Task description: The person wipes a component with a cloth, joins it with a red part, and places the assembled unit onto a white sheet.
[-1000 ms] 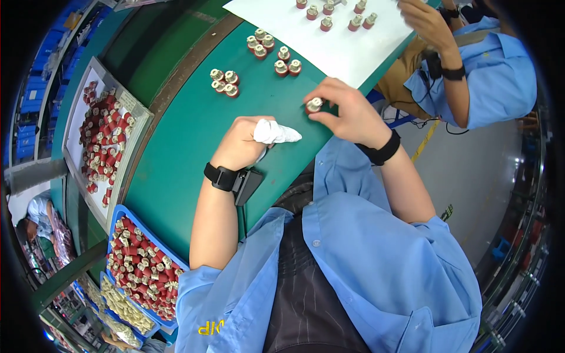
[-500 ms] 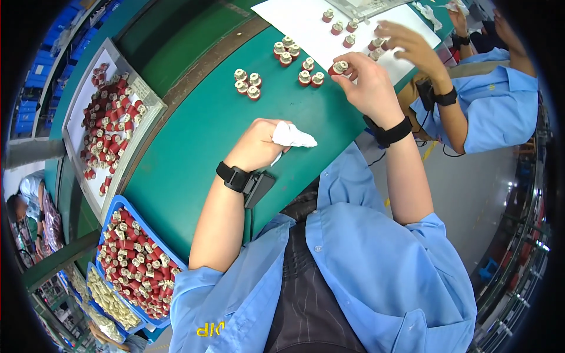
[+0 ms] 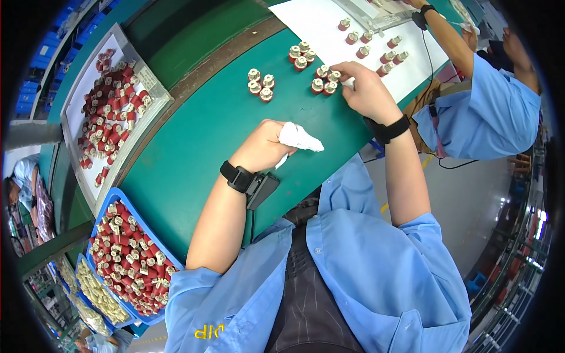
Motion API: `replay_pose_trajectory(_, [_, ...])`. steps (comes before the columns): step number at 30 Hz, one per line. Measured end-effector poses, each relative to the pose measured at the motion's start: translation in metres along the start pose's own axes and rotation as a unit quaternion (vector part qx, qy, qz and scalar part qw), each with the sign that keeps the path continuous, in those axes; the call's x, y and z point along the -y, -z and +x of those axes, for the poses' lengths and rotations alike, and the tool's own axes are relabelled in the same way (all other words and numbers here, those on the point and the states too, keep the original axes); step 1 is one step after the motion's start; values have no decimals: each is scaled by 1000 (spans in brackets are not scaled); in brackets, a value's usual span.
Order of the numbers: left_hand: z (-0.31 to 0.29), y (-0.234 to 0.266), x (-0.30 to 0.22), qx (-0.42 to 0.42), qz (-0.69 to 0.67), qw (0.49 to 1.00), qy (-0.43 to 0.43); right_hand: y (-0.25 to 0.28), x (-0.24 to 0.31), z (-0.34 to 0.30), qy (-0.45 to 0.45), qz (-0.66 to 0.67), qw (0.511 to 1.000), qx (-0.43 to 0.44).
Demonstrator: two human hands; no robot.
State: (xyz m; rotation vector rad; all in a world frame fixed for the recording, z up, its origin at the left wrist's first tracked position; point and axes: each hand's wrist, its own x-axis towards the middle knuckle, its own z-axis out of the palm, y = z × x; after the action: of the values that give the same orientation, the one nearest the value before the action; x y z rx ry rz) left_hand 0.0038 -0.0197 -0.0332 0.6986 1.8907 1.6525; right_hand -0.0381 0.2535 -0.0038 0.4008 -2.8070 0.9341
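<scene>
A crumpled white cloth (image 3: pixel 300 138) is gripped in my left hand (image 3: pixel 257 148), closed above the green bench top. Farther right, my right hand (image 3: pixel 371 94) pinches a small red cylinder with a pale metallic cap (image 3: pixel 334 76), which stands upright in a tight cluster with a few like it. A bit of white material (image 3: pixel 349 83) shows beside the right fingers; what it is I cannot make out. Two more upright clusters of these capped cylinders stand to the left, a nearer one (image 3: pixel 261 86) and a farther one (image 3: pixel 301 56).
A framed tray (image 3: pixel 147 82) of loose capped cylinders lies at the left, above a heaped blue bin (image 3: pixel 156 238). White sheeting (image 3: pixel 312 23) at the far right carries several standing cylinders. A co-worker's arm (image 3: pixel 450 38) reaches over there.
My right hand has moved slightly left and down, bringing its capped cylinder from the air into the right cluster. My left hand keeps the cloth. The co-worker's hand has withdrawn from the standing cylinders.
</scene>
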Motion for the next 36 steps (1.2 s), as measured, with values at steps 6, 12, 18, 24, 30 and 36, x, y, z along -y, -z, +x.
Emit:
replay_pose_trajectory(6, [-4, 8, 10, 64, -4, 997, -50, 18, 54, -9, -6, 41, 990, -132])
replay_pose_trajectory(12, [-6, 17, -1, 88, 7, 994, -64, -9, 62, -43, -21, 119, 993, 17])
replay_pose_trajectory(18, [-8, 20, -1, 101, -8, 994, -31, -19, 47, -61, -134, 207, 967, 68])
replay_pose_trajectory(24, [-3, 18, 12, 70, -198, 972, -101, -18, 25, -63, -107, 294, 949, 51])
replay_pose_trajectory(30, [5, 27, 6, 108, -182, 974, -83, -25, 18, -70, -35, 293, 955, 23])
replay_pose_trajectory(36, [11, 29, 10, 116, -189, 969, -106, -31, 17, -66, 0, 301, 954, 7])
